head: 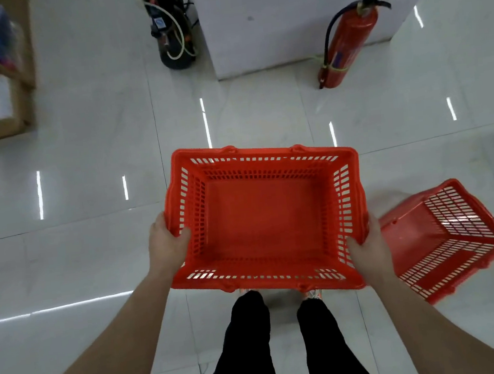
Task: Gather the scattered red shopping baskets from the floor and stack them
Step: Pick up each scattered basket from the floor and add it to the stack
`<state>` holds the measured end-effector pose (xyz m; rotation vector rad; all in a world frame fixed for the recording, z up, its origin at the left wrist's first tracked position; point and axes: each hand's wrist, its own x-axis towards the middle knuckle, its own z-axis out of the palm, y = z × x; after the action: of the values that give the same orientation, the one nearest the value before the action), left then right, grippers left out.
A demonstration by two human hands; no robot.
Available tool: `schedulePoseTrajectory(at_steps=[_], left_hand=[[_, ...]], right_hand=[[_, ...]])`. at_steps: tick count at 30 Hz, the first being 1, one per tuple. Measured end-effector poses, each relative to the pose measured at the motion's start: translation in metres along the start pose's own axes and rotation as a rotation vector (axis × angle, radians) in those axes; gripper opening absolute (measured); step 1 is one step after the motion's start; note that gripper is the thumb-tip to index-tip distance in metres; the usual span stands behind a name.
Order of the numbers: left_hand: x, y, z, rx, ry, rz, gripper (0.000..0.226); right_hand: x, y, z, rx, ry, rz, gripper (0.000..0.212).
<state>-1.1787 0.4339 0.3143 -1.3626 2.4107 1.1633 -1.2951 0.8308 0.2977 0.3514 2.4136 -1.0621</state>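
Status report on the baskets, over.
Hands: left hand, right hand grip held basket by short sides, upright. Right of it, second basket tipped over on floor. Ahead, extinguisher, apart.

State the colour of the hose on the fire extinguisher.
Black; the hose shows best in the head view.
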Motion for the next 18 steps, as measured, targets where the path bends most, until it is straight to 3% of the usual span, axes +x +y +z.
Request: schedulePoseTrajectory(at_steps=[4,8,12,18], left_hand=[[0.013,-0.020,-0.003,0.023,-0.130,-0.132,0.056],[0.021,-0.015,-0.010,0.189,-0.175,-0.163,0.082],[0.002,0.029,-0.011,0.281,-0.279,0.045,0.066],[-0.063,0.133,0.008,0.487,-0.379,0.364,0.076]], right_hand=[[0.014,-0.011,0.017,0.009,-0.147,0.178,0.063],[0.015,-0.035,0.017,-0.212,-0.281,0.221,0.038],[-0.011,-0.057,-0.002,-0.269,-0.256,0.196,0.047],[-0.077,-0.061,-0.077,-0.239,-0.156,0.232,0.059]])
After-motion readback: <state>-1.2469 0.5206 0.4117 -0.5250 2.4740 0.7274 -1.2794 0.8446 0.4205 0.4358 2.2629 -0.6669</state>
